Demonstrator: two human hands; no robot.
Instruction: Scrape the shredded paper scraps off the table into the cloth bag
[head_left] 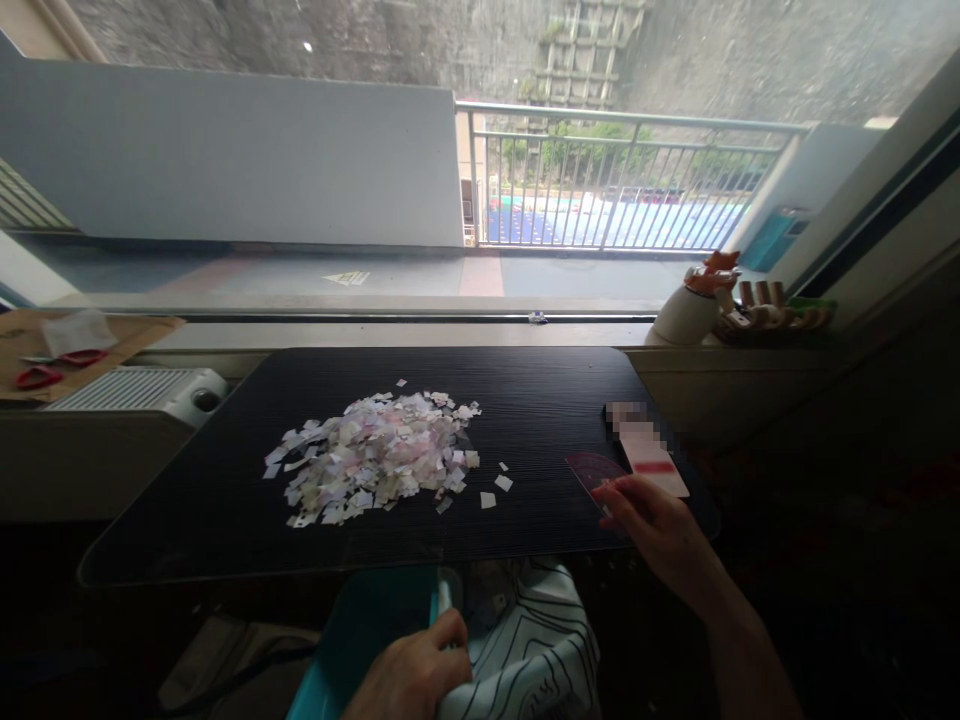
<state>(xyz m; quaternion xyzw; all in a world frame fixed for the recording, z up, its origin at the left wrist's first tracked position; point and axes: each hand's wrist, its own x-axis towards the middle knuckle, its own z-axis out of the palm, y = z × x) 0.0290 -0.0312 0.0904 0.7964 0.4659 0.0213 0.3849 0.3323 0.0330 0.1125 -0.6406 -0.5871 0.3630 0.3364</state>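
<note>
My left hand [420, 665], at the bottom middle, is closed round the rim of a teal bin [360, 620] below the table's front edge. Over the right side of the table, my right hand [652, 515] pinches a pink see-through protractor [589, 472], its curved part pointing left. Left of the protractor, a wide heap of small cut paper pieces [382, 455], mostly white and pale pink, covers the middle-left of the black table [525, 390]. A few loose pieces [488, 500] lie between the heap and my right hand.
A phone-like flat item [651, 460], partly blurred, lies near the table's right edge. Red-handled scissors [64, 368] rest on cardboard at the left. A white pot [684, 315] stands on the sill. Patterned cloth [532, 640] shows beside the bin.
</note>
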